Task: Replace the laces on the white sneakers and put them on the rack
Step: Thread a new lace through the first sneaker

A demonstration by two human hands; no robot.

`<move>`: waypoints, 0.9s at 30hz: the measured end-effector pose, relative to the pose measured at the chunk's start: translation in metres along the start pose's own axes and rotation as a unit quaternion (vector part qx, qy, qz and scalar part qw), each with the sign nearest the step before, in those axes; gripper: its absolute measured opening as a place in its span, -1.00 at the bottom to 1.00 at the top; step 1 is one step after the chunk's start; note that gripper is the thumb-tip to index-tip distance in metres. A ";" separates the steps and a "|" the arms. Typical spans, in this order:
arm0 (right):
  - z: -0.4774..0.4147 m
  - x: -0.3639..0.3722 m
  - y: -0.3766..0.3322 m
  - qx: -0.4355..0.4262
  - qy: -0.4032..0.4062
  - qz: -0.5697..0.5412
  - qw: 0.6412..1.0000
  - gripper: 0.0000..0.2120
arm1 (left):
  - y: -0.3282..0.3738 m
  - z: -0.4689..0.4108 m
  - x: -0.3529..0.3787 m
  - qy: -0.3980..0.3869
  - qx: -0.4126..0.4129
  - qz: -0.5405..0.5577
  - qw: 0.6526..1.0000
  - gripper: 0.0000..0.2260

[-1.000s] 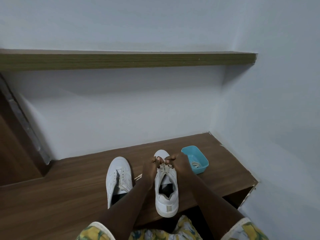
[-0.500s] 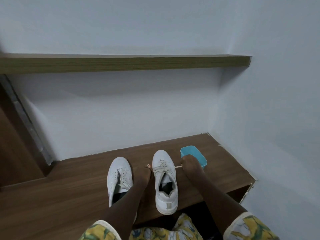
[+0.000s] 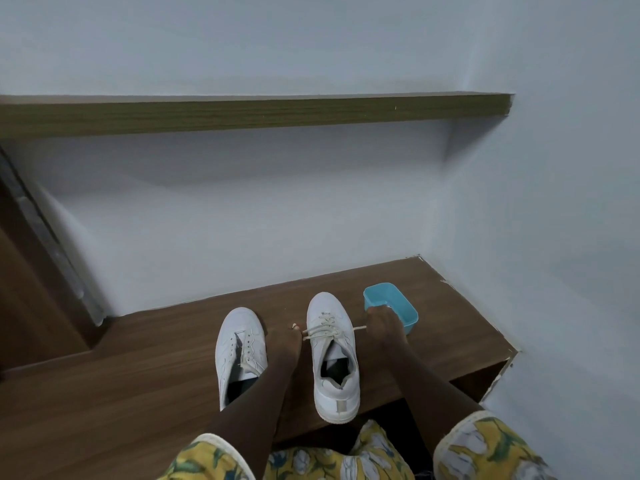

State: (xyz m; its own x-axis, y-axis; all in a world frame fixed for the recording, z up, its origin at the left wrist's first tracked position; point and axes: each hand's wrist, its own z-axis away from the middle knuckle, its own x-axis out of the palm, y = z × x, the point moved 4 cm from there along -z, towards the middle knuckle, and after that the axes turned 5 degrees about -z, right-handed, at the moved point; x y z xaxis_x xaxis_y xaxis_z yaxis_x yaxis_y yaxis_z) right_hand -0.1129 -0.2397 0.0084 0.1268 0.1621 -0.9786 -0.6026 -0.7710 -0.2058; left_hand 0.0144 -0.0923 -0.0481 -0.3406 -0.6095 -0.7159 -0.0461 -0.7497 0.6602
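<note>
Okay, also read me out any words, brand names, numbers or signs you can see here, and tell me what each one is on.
No text here can be read.
On the laced sneaker: no logo shows; its beige heel tab looks blank.
On the other sneaker: plain white, no marking shows.
On the blue tub: no label shows.
On the shelf and the wall: no writing or signs.

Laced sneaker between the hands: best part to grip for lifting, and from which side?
Likely the heel collar of the laced sneaker, from the near side: its heel faces the person and the opening gapes, while left hand and right hand hold lace ends out sideways.
</note>
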 end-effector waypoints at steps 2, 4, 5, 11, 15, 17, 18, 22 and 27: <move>-0.002 0.002 0.002 0.002 0.003 -0.012 1.000 -0.69 | -0.001 0.000 0.001 0.005 0.002 0.001 1.000 -0.68; 0.001 0.005 0.003 -0.001 0.006 -0.021 1.000 -0.69 | -0.002 0.000 0.001 0.004 0.004 0.011 1.000 -0.69; 0.003 0.006 0.004 -0.003 0.008 -0.024 1.000 -0.70 | -0.002 0.001 0.001 0.006 0.003 0.018 1.000 -0.69; 0.004 0.008 0.004 0.010 0.023 -0.058 0.998 -0.74 | -0.005 0.006 0.003 -0.002 -0.026 0.065 0.998 -0.69; 0.001 0.014 0.006 0.011 0.016 -0.089 0.996 -0.77 | -0.005 0.017 0.003 -0.009 -0.082 0.179 0.980 -0.64; 0.000 0.016 0.005 0.018 0.020 -0.117 0.993 -0.80 | -0.002 0.021 0.008 -0.018 -0.097 0.281 0.955 -0.64; 0.000 0.018 0.004 0.020 0.028 -0.145 0.989 -0.83 | 0.000 0.023 0.008 -0.017 -0.097 0.337 0.936 -0.70; 0.002 0.018 -0.002 0.026 0.068 -0.303 0.950 -0.89 | 0.004 0.024 0.004 -0.020 -0.067 0.358 0.931 -0.69; 0.013 0.046 -0.008 0.095 0.024 -0.293 0.951 -0.73 | -0.018 0.015 0.039 -0.118 0.038 0.098 0.987 -0.83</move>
State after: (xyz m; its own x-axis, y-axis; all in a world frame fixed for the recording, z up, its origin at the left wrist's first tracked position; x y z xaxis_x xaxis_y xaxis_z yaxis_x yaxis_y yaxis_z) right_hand -0.1126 -0.2183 -0.0348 0.5184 0.4976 -0.6955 -0.5487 -0.4303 -0.7168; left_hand -0.0119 -0.0982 -0.0846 -0.5595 -0.6575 -0.5046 -0.0239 -0.5958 0.8028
